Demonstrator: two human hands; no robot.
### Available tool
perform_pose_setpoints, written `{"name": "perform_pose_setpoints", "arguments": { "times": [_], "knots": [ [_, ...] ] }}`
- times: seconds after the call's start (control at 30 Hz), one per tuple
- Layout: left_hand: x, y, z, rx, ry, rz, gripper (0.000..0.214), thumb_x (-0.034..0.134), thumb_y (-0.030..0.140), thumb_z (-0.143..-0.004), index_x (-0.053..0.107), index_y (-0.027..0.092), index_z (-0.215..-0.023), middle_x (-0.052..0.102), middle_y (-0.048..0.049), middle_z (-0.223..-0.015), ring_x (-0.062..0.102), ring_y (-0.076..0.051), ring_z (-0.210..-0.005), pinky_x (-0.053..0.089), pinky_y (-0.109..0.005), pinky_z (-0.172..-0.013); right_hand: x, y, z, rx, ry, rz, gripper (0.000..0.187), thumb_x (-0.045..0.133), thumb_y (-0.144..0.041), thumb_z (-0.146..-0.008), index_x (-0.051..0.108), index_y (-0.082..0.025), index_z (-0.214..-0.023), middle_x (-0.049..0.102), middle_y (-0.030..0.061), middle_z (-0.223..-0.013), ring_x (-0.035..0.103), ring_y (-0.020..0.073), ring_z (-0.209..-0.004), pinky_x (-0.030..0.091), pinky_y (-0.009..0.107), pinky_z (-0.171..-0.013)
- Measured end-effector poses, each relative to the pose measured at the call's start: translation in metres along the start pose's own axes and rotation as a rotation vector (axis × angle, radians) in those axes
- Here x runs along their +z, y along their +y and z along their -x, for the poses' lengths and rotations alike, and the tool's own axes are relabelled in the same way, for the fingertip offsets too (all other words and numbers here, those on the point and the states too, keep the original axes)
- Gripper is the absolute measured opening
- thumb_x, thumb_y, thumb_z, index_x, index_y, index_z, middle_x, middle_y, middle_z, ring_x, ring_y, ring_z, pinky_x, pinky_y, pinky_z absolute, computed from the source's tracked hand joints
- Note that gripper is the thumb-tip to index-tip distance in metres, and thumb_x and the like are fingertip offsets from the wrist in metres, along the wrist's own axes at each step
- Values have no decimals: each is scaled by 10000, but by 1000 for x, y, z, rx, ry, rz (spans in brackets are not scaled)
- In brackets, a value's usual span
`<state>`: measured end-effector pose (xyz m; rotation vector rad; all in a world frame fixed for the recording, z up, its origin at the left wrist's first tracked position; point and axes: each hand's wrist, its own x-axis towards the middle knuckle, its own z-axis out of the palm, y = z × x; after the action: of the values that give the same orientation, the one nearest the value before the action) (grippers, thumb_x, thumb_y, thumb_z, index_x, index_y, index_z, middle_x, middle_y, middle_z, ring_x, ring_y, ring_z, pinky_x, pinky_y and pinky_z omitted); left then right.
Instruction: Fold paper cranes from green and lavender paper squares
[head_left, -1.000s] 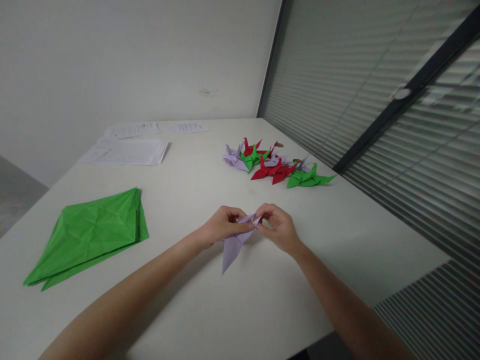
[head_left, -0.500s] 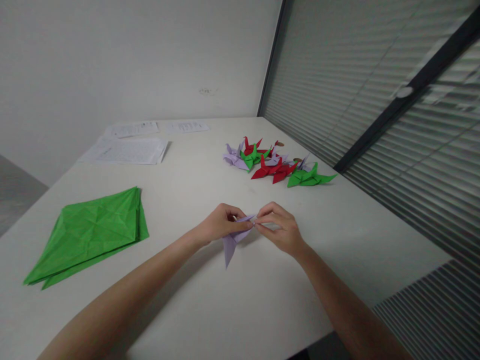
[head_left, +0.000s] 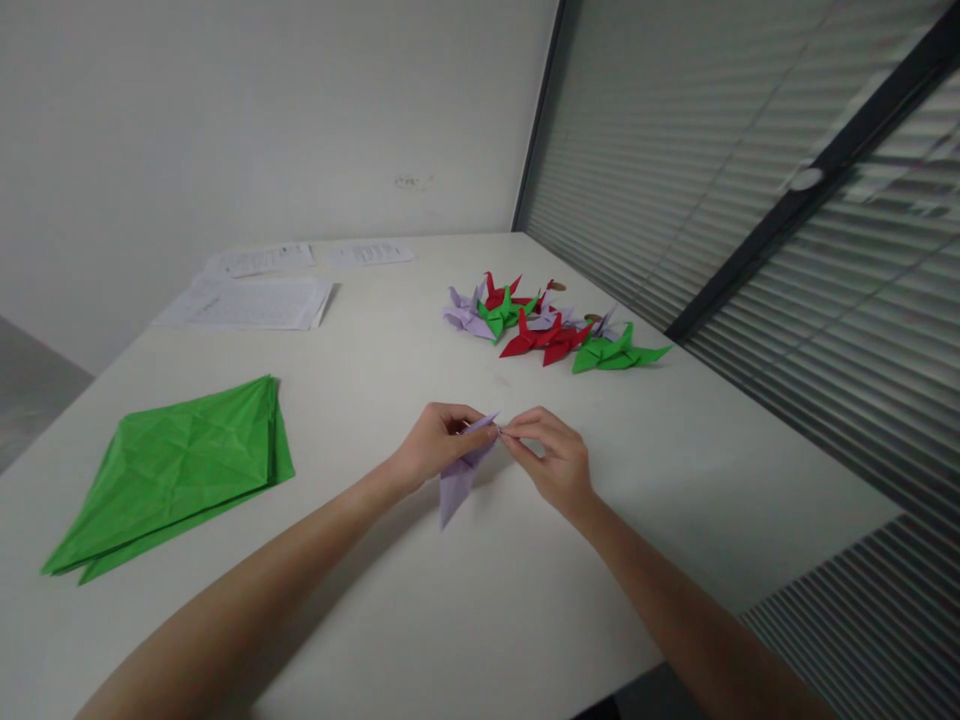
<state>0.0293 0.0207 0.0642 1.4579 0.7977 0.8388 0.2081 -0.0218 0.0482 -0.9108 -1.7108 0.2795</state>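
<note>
The left hand [head_left: 433, 445] and right hand [head_left: 551, 460] meet over the white surface [head_left: 480, 600], fingertips pressed together, each pinching the upper tip of a folded lilac paper [head_left: 457, 478]. Its pointed lower end hangs toward the surface, near its middle.

The upper part of the lilac paper [head_left: 457, 478] is hidden between the pinching fingertips of the left hand [head_left: 433, 447] and the right hand [head_left: 553, 458], so its folds there cannot be made out. Both forearms run off the bottom edge. The print on the white sheets [head_left: 251, 302] is too small to read. The folded figures [head_left: 551, 335] overlap, and the small brown bits behind them cannot be identified. The layer count of the green sheets [head_left: 176, 465] is unclear. The surface [head_left: 487, 620] is cut off at the left and bottom edges. The blinds [head_left: 862, 300] are blurred.
</note>
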Motion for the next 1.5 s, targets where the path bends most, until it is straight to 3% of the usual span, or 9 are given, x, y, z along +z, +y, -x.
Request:
{"name": "perform_pose_setpoints", "arguments": {
  "times": [0.5,0.63,0.8,0.97,1.1,1.33,1.5],
  "knots": [
    [4,-3,0,69,61,31,353,781,480,-661,746,135,-725,654,-31,-643,527,-114,-584,415,-246,-567,3,-3,3,56,58,-31,104,676,-197,-803,640,-228,-710,652,36,-733,606,165,-678,492,307,-612],
    [3,0,0,125,94,-32,311,766,450,-687,753,141,-720,649,-35,-652,531,-122,-609,415,-252,-583,6,-5,2,255,60,-209,85,680,-286,-807,659,-215,-765,632,38,-743,599,162,-696,498,299,-628],
    [3,1,2,170,91,-87,260,746,417,-720,760,158,-720,666,-43,-674,547,-128,-624,427,-260,-609,6,-8,-1,579,-27,-413,218,714,-405,-757,677,-190,-759,624,14,-643,573,140,-597,483,281,-576],
    [3,0,2,190,109,-129,244,730,392,-746,764,150,-748,679,-54,-705,553,-137,-650,420,-268,-621,4,-7,-2,677,-32,-446,266,744,-437,-714,677,-180,-705,614,9,-594,556,129,-551,481,282,-557],
    [4,-1,2,186,107,-139,239,724,380,-747,762,144,-752,672,-44,-690,541,-125,-632,411,-258,-607,3,-7,-2,655,-33,-451,264,757,-428,-700,670,-179,-710,609,4,-595,546,123,-547,472,268,-540],
    [5,0,3,135,84,-92,269,740,396,-721,753,129,-749,673,-42,-674,538,-118,-607,418,-254,-598,-1,-8,-4,408,-29,-308,191,712,-354,-769,657,-187,-694,592,7,-644,530,127,-595,450,265,-561],
    [5,1,3,148,72,-121,262,735,393,-722,741,130,-718,643,-24,-634,522,-106,-586,413,-246,-591,0,-5,-4,332,-39,-263,167,690,-318,-785,641,-194,-684,582,4,-634,529,132,-595,436,265,-552]
  ]
}}
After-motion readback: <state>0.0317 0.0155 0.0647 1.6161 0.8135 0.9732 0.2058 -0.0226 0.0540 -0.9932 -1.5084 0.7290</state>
